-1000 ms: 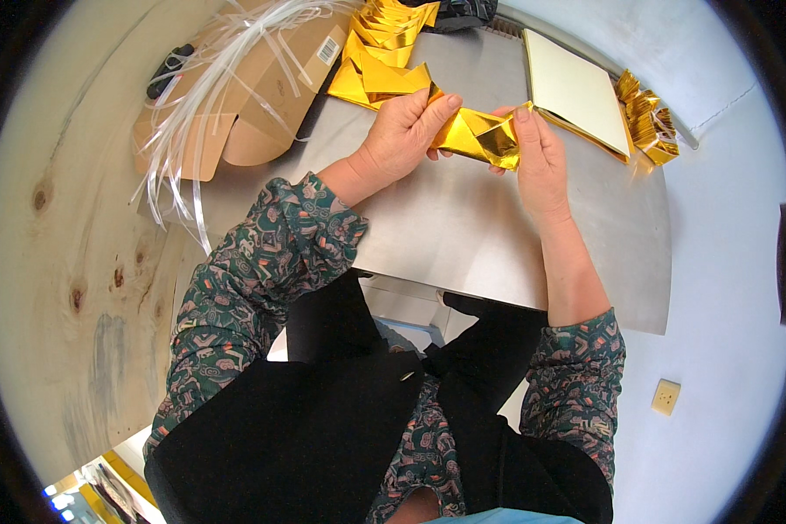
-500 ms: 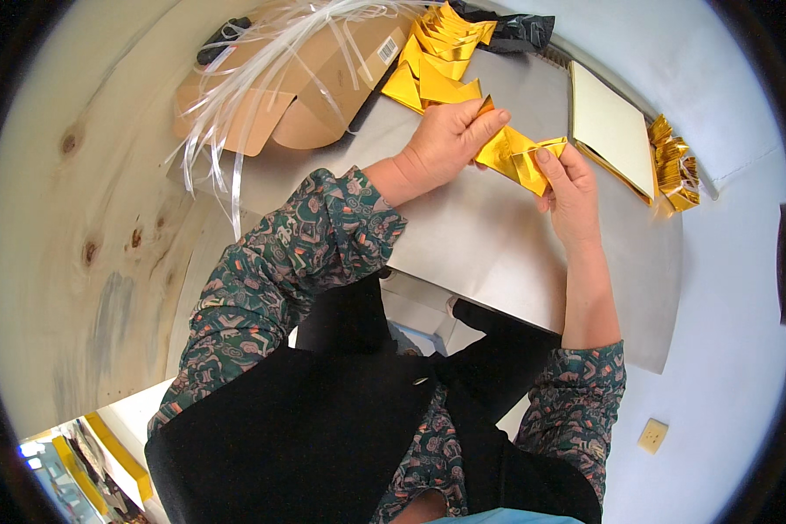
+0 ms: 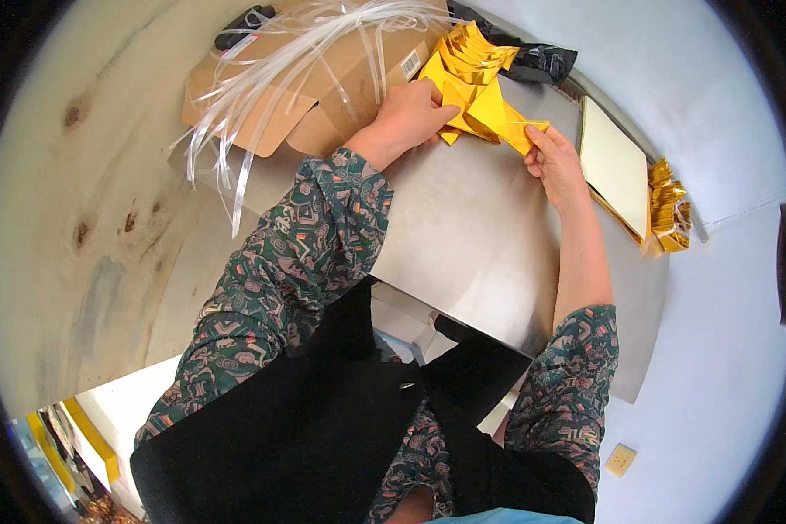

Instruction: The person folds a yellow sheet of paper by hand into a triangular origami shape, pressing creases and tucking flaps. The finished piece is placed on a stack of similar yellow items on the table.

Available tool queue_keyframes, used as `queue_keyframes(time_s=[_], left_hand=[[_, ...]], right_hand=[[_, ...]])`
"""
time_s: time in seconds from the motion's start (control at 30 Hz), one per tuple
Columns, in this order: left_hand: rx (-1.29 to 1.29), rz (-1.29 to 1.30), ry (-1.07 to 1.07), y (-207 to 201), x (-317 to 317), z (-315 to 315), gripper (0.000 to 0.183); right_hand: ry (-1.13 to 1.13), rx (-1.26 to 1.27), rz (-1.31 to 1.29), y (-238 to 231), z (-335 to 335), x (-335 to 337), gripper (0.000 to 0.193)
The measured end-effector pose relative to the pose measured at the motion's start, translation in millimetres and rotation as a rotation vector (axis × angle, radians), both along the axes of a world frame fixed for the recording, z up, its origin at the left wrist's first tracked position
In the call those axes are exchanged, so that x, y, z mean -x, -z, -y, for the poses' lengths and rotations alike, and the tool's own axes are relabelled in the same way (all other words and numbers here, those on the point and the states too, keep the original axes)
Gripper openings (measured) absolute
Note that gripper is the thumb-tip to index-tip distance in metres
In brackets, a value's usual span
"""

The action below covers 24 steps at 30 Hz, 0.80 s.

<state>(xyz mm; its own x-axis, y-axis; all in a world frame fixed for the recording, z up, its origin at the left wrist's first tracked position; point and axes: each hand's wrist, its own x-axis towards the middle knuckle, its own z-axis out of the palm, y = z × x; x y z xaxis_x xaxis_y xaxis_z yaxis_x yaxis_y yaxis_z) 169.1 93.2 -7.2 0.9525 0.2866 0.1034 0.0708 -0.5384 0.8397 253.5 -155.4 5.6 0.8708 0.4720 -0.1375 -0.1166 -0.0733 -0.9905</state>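
Shiny gold folded paper (image 3: 489,109) stretches between my two hands at the far side of the metal table (image 3: 463,236). My left hand (image 3: 402,118) is closed on the paper's left part, thumb and fingers pinching near a pointed fold. At the right end, my right hand (image 3: 557,166) pinches a corner between thumb and fingers. Right behind, a row of stacked gold folded pieces (image 3: 476,52) leans together. The pieces overlap, so I cannot tell where the held one ends and the stack begins.
A brown cardboard box (image 3: 323,79) draped with white plastic strips (image 3: 253,83) stands at the back left. Black plastic (image 3: 546,63) lies behind the gold stack. On the right are a pad of cream sheets (image 3: 616,166) and a bundle of gold folded paper (image 3: 670,214).
Both hands have moved a little away from me, bringing the gold folded paper against the stack. My left hand has shifted left along it, widening the gap between my hands.
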Motion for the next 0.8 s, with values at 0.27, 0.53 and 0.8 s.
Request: queue_keyframes(time_s=[0.27,0.53,0.8], left_hand=[[0.56,-0.021,0.189,-5.2,-0.7,7.7,0.03],[0.751,-0.039,0.254,-12.0,4.9,19.3,0.032],[0.511,0.015,0.243,-4.3,0.6,15.4,0.032]], right_hand=[[-0.071,0.005,0.095,7.7,5.6,-4.7,0.018],[-0.016,-0.083,0.045,10.9,9.0,-3.3,0.021],[0.005,-0.12,0.087,16.0,7.5,-1.4,0.023]])
